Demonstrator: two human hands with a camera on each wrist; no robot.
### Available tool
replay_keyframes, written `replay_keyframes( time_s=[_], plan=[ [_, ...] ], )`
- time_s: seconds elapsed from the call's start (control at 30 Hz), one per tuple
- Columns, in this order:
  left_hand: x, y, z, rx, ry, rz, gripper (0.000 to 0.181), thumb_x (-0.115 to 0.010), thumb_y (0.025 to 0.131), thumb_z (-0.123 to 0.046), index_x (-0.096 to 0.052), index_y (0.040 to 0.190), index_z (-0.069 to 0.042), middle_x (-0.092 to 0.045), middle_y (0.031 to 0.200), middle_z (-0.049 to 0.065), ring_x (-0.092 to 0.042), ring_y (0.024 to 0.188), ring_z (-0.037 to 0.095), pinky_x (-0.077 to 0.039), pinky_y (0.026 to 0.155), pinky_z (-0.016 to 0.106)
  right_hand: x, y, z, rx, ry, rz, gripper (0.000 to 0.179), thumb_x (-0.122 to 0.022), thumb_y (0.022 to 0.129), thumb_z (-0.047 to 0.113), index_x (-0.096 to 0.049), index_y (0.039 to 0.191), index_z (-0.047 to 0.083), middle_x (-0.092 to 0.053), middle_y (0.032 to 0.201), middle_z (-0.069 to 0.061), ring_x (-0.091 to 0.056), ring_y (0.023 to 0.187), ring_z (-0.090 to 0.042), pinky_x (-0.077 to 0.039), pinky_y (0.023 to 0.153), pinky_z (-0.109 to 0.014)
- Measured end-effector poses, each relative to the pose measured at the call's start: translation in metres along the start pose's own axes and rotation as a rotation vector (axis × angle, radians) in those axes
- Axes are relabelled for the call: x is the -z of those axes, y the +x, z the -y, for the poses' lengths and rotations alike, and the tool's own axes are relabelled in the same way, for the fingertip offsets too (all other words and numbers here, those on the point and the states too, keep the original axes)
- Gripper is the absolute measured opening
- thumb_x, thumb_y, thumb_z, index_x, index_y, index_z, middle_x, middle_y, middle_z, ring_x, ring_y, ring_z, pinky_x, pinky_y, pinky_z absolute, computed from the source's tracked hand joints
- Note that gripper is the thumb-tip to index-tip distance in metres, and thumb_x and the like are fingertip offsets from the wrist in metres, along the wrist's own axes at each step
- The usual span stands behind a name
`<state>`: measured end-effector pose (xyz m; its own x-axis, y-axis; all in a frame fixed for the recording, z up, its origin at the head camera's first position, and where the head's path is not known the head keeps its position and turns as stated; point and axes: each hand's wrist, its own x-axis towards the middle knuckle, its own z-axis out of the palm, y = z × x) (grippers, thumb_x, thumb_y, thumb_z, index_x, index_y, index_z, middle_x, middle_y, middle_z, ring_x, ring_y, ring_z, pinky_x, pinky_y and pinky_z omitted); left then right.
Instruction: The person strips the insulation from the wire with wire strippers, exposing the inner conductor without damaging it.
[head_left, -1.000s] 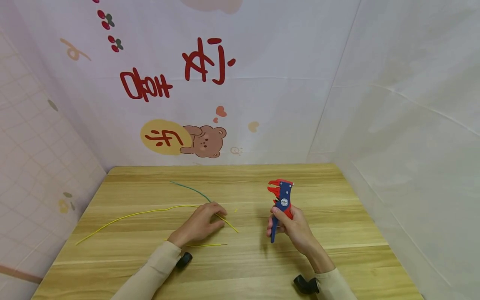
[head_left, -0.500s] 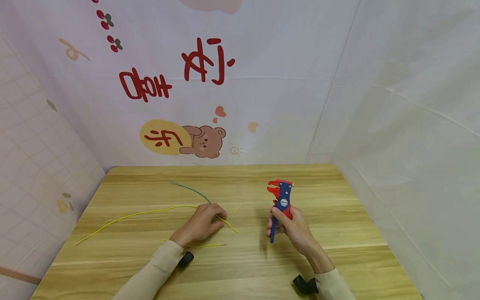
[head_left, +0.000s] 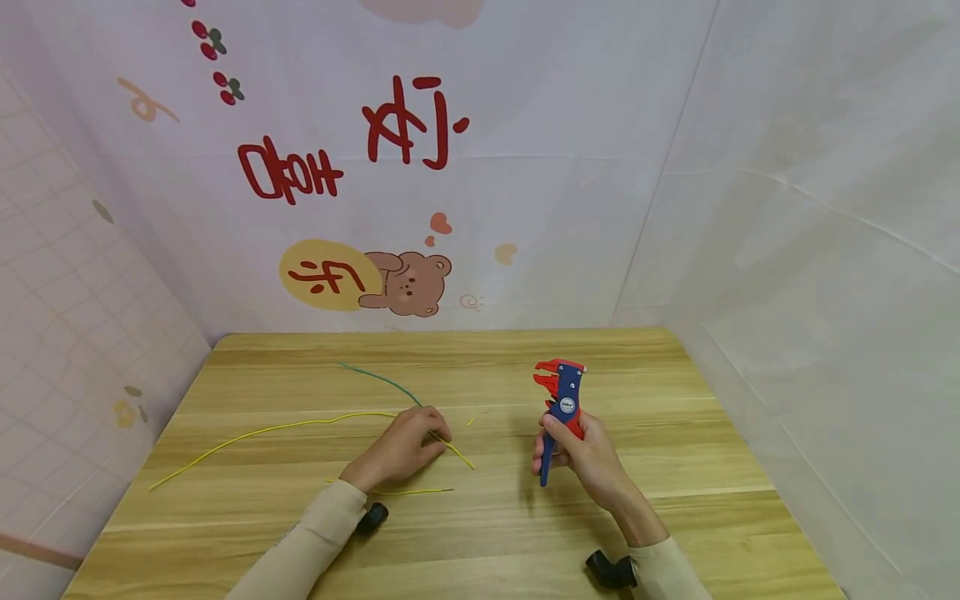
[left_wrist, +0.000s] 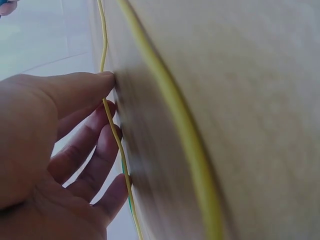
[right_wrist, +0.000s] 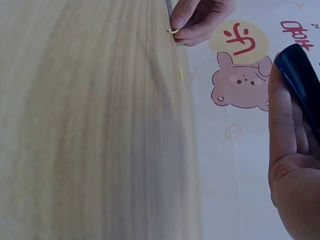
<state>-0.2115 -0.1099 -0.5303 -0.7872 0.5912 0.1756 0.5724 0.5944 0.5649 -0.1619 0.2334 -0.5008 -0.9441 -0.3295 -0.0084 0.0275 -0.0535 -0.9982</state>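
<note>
My left hand (head_left: pixel 401 446) rests low over the table and pinches a long yellow wire (head_left: pixel 258 432) between thumb and fingers. One end of that wire sticks out to the right of the fingertips; the rest curves off to the left. A green wire (head_left: pixel 386 381) runs back from under the same hand, its near end hidden. Close to the left wrist lies a shorter yellow wire (head_left: pixel 412 492), with a bare tip at its right end. My right hand (head_left: pixel 596 467) grips a blue and red wire stripper (head_left: pixel 568 392) by its handles, jaws upward and apart, above the table.
A tiny yellow scrap (head_left: pixel 471 422) lies between the hands on the wooden table (head_left: pixel 510 533). Black wrist-worn pieces (head_left: pixel 611 571) show at both cuffs. White printed cloth (head_left: pixel 570 208) closes off the back and sides.
The pinched wire's right end has dipped slightly toward me. Both hands stay nearly in place, and the wire stripper has not visibly moved.
</note>
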Motion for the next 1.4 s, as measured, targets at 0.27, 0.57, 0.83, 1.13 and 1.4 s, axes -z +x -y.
replay_keyframes(
  time_s=[0.27, 0.57, 0.83, 1.13, 1.4],
  plan=[
    [0.001, 0.000, 0.001, 0.002, 0.008, 0.000, 0.005, -0.084, 0.102, -0.009, -0.085, 0.101, -0.013, -0.077, 0.108, 0.003, -0.071, 0.106, 0.025, -0.059, 0.096, 0.044, 0.000, 0.000, 0.001, -0.003, 0.010, 0.004, 0.031, -0.054, 0.122, 0.033, -0.055, 0.129, 0.003, -0.077, 0.093, -0.004, -0.083, 0.080, -0.019, -0.072, 0.082, -0.042],
    [0.005, -0.002, 0.002, -0.009, -0.003, -0.004, 0.006, -0.083, 0.104, -0.012, -0.084, 0.102, -0.018, -0.078, 0.108, -0.001, -0.072, 0.103, 0.022, -0.059, 0.094, 0.041, 0.000, 0.001, 0.000, 0.006, 0.018, 0.012, 0.031, -0.054, 0.122, 0.032, -0.055, 0.128, 0.002, -0.077, 0.093, -0.005, -0.083, 0.080, -0.019, -0.072, 0.081, -0.043],
    [0.010, -0.003, 0.000, -0.004, -0.016, -0.033, 0.005, -0.082, 0.104, -0.010, -0.084, 0.103, -0.015, -0.080, 0.105, -0.001, -0.076, 0.102, 0.021, -0.061, 0.092, 0.036, 0.000, 0.001, 0.000, 0.010, 0.007, 0.011, 0.035, -0.053, 0.122, 0.031, -0.052, 0.131, -0.002, -0.077, 0.094, -0.004, -0.083, 0.081, -0.019, -0.072, 0.081, -0.044],
    [0.013, -0.003, 0.001, 0.005, -0.028, -0.054, 0.004, -0.082, 0.104, -0.011, -0.084, 0.104, -0.015, -0.081, 0.105, -0.003, -0.077, 0.101, 0.020, -0.062, 0.091, 0.034, 0.000, 0.000, -0.001, 0.012, 0.006, 0.009, 0.029, -0.053, 0.122, 0.031, -0.055, 0.128, 0.003, -0.077, 0.093, -0.004, -0.083, 0.080, -0.019, -0.072, 0.081, -0.043],
    [0.016, -0.006, 0.001, -0.008, -0.063, -0.091, 0.005, -0.082, 0.104, -0.008, -0.086, 0.106, -0.011, -0.082, 0.106, 0.000, -0.078, 0.102, 0.017, -0.063, 0.093, 0.037, -0.001, 0.000, -0.001, 0.016, -0.006, 0.012, 0.029, -0.052, 0.122, 0.031, -0.055, 0.129, 0.003, -0.077, 0.093, -0.004, -0.083, 0.081, -0.020, -0.072, 0.082, -0.044]
  ],
)
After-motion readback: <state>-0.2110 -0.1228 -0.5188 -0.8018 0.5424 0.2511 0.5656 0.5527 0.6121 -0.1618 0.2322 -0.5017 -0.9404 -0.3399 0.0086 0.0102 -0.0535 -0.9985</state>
